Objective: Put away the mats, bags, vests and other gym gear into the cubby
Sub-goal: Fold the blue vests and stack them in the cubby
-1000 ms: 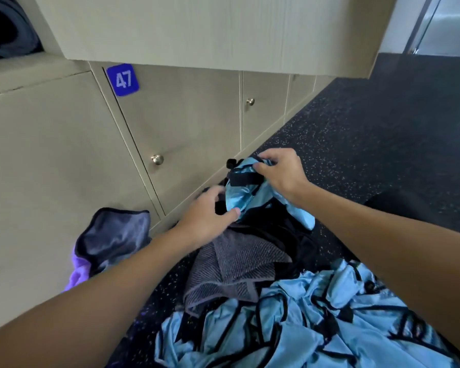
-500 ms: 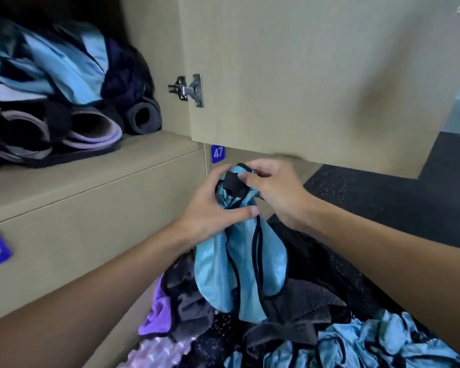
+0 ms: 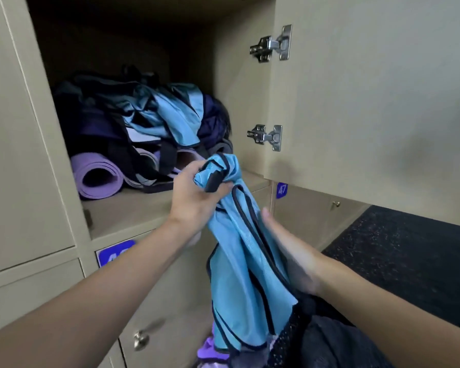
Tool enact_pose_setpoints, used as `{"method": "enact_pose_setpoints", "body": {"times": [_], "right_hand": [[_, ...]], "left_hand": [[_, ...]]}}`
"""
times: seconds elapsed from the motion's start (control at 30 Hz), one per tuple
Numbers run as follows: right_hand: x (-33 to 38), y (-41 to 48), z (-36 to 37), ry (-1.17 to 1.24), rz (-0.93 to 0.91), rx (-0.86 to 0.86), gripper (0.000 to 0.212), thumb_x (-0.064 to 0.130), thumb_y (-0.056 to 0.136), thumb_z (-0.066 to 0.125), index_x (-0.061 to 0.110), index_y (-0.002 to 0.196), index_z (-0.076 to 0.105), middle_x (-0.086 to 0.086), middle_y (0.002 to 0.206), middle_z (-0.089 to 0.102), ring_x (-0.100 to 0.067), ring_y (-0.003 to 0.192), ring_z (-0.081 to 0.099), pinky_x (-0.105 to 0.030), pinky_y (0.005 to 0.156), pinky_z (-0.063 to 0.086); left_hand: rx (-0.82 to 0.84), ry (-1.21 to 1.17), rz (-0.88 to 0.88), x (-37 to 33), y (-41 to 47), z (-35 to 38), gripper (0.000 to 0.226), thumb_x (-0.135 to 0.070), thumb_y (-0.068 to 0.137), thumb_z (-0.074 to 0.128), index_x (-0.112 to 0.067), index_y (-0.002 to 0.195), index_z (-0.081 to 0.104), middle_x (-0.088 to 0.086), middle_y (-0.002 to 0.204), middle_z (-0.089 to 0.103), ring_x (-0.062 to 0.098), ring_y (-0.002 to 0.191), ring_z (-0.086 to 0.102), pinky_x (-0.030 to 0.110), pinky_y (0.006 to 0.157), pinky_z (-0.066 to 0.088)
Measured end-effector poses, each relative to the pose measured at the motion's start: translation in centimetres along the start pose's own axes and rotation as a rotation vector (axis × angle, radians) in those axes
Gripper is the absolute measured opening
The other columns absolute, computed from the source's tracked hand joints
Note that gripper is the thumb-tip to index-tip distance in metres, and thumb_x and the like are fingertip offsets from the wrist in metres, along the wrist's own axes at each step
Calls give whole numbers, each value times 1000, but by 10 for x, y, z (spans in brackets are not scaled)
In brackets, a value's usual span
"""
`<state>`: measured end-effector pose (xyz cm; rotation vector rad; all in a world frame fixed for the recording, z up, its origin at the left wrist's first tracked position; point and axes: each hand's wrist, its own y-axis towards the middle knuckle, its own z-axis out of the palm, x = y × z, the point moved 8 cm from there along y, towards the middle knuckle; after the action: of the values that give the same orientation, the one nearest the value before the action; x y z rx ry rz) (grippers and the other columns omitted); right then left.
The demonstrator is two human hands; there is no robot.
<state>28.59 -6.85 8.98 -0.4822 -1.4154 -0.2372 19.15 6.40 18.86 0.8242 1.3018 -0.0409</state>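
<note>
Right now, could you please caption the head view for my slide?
Left hand grips a blue vest before the open cubby; right hand open beside it.

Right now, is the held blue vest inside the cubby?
No, the left hand grips the blue vest in front of the cubby, not inside it.

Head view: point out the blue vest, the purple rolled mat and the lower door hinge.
blue vest [image 3: 239, 248], head view, on the hanging fabric below the gripped bunch
purple rolled mat [image 3: 101, 166], head view, on the outer layers of its rolled end
lower door hinge [image 3: 267, 136], head view, on its metal arm
</note>
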Motion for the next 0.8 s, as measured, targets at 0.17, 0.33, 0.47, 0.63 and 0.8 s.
{"method": "enact_pose_setpoints", "body": {"times": [0.17,0.33,0.47,0.63,0.8], "right_hand": [[12,7,45,248,-18,123,69,76,86,27,34,82,81,2,97,77,-12,91,74,-33,83,55],[38,27,51,315,-143,3,68,74,79,58,29,131,57,-10,120,70,-26,107,70,-42,88,57],[57,32,42,346,-285,-105,33,37,89,68,21,118,61,-16,109,73,-32,93,73,-41,72,60],[82,28,34,257,-459,-229,45,16,87,73,24,127,55,-5,106,74,-21,92,73,-34,72,60],[103,26,40,145,-532,-199,49,18,83,76,24,127,54,0,110,73,-17,98,72,-38,86,58]], "left_hand": [[54,188,129,-10,0,-18,50,11,78,72,-14,119,59,-2,109,65,10,99,62,23,90,50],[442,306,97,-7,-14,6,58,14,82,64,-18,130,57,-8,118,67,4,104,65,15,87,51],[594,137,-120,-10,-21,14,77,0,72,52,-32,139,35,-14,127,61,3,98,59,7,74,46],[365,125,-96,-22,-3,-7,63,-21,64,48,-29,126,50,-8,132,53,3,114,52,25,91,43],[232,330,-244,-14,9,-25,79,-79,80,49,-44,147,30,-11,142,37,9,132,39,35,109,31]]}}
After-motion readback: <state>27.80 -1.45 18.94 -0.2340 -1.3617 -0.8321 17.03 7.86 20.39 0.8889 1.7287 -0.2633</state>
